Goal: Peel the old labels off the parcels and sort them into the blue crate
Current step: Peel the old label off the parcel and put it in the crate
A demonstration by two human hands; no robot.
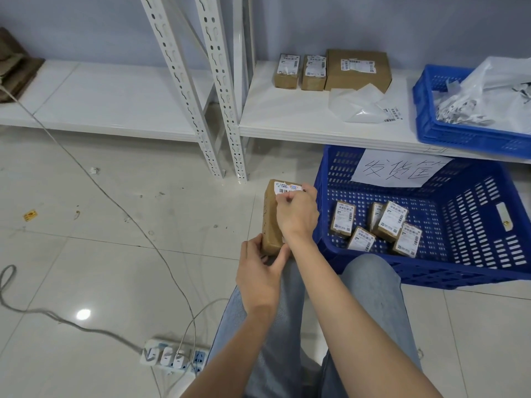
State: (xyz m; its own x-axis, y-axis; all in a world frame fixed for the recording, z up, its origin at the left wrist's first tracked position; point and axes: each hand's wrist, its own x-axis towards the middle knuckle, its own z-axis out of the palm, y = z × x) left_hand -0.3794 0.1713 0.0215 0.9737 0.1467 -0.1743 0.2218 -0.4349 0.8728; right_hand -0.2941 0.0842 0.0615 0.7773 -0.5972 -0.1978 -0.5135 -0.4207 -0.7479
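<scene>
A brown parcel (271, 222) was held above the floor tiles, just at nine o'clock of the blue crate (488, 262). Its near end was gripped by the left hand (260, 272), while the old label (287, 188) at the far end was pinched by the right hand (297, 212). The long axis ran from six to twelve o'clock, label end pointing away. The label could probably tear and leave scraps if pulled too sharply; the parcel could slip if the left grip loosened.

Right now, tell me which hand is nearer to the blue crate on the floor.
Right. The right hand picks at the label on top of the held parcel, right beside the blue crate. The left hand grips the parcel's bottom end, farther from the crate.
</scene>
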